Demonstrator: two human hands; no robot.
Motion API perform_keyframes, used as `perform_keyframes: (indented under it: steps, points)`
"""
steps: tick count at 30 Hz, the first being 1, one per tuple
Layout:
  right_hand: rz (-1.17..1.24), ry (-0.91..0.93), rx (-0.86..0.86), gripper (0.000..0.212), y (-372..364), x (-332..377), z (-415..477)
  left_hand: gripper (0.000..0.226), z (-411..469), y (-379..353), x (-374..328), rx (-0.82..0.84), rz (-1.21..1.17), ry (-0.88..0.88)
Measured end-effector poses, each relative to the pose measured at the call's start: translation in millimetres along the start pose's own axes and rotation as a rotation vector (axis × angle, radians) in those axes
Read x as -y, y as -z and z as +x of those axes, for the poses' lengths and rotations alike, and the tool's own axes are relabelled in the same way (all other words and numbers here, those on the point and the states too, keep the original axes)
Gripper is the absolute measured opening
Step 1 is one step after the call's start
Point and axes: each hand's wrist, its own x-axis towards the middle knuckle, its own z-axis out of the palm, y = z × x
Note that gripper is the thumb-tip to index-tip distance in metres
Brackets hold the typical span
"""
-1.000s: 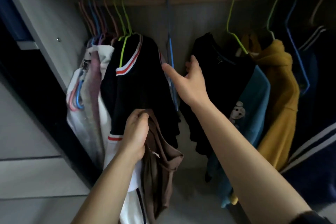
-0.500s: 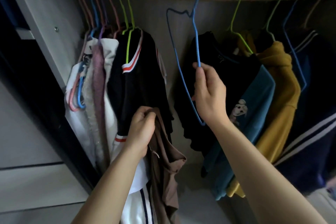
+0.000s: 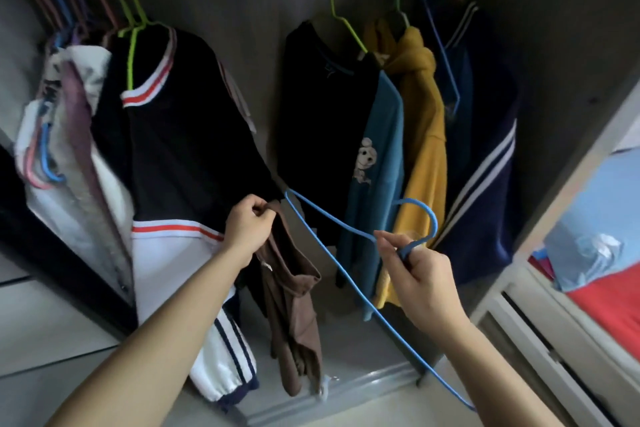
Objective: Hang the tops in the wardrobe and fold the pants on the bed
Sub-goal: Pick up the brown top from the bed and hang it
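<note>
**Left hand**: forearm raised from the lower left. The fingers are curled tight round the upper edge of a brown top. The top hangs limp below the fist, in front of the open wardrobe.

**Right hand**: forearm raised from the lower right. Thumb and forefinger pinch the neck of a blue wire hanger just under its hook; the other fingers are loosely curled.

**Blue wire hanger**: off the rail and tilted. One shoulder tip is just beside the left hand, and the long wire slants down to the lower right. Whether it touches the brown top cannot be told.

**Hung in the wardrobe:**
- Left group: black top with red-and-white trim.
- Right group: black top, teal top with cartoon print, mustard hoodie, navy striped jacket.

**Far right**: bed with red and blue bedding.
</note>
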Motion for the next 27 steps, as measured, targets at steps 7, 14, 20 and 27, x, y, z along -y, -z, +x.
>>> perform_keyframes:
  steps: [7, 14, 20, 27]
  points:
    - [-0.099, 0.048, 0.129, 0.042, 49, -5, -26, 0.002, -10, -21, -16, -0.068, 0.117, -0.084]
    - [-0.067, 0.047, 0.215, 0.033, 41, 14, -7, 0.013, -60, -48, -60, 0.207, 0.145, -0.203]
    - [0.278, -0.197, 0.222, 0.018, 54, 27, 19, 0.024, -80, -34, -99, 0.394, -0.055, -0.269]
    - [0.607, -0.105, 0.284, 0.028, 87, 51, 27, 0.047, -67, -19, -125, 0.23, 0.542, -0.626]
